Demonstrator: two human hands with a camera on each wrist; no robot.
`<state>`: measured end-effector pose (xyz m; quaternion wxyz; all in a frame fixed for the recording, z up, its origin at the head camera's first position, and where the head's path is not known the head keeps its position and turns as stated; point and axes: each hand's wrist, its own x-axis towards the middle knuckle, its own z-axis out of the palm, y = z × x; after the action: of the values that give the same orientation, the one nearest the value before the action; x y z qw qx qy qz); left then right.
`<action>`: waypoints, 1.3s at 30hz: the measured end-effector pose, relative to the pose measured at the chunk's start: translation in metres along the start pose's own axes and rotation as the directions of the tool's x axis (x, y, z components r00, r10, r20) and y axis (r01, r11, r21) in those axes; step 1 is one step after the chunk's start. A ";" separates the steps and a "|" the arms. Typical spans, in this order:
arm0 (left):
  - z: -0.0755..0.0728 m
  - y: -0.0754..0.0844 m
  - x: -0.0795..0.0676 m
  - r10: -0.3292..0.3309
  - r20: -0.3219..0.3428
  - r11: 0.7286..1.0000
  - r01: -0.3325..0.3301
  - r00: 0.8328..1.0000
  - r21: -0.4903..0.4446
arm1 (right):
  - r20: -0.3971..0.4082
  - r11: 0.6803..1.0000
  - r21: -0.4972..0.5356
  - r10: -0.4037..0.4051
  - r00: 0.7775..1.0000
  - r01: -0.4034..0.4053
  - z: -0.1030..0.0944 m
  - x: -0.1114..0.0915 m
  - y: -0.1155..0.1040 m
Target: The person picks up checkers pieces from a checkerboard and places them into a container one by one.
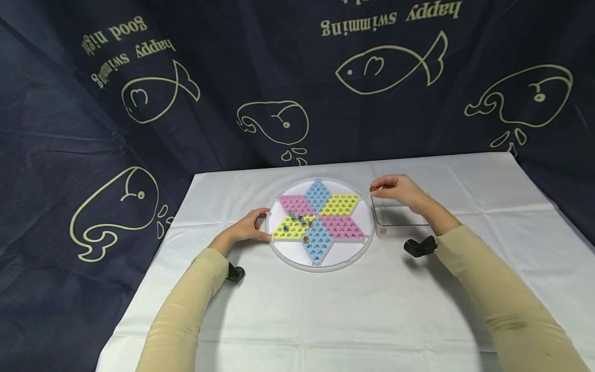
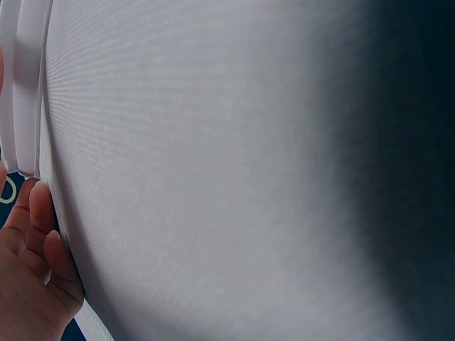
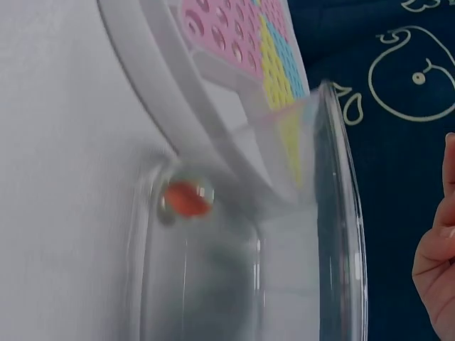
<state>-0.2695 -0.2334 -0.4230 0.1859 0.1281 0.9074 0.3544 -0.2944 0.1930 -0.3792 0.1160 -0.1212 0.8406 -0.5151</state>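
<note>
A round white Chinese checkers board [image 1: 290,253] with a pink, yellow and blue star lies on the table. My left hand [image 1: 248,226] holds its left rim, thumb and fingers spread along the edge; the left wrist view shows curled fingers [image 2: 43,213] by the rim. Several glass marbles [image 1: 300,221] sit in the yellow and blue points nearest that hand. My right hand [image 1: 397,190] pinches a small brownish-orange marble [image 1: 373,189] above the far left corner of a clear plastic box [image 1: 377,227]. Inside the box rests an orange-and-clear marble [image 3: 186,199].
A white cloth [image 1: 302,310] with fold creases covers the table. Behind it hangs a dark blue curtain [image 1: 288,62] printed with fish and whales. The clear box stands close against the board's right side. Black wrist camera mounts [image 1: 420,247] stick out under both forearms.
</note>
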 end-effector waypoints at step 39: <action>0.001 0.000 0.000 -0.008 -0.003 1.000 0.008 1.000 0.008 | -0.061 1.000 -0.020 -0.006 0.998 0.004 -0.056 -0.030 0.041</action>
<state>-0.2692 -0.2332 -0.4239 0.1855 0.1245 0.9097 0.3501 -0.2879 0.2676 -0.3890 0.0879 -0.1088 0.8486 -0.5103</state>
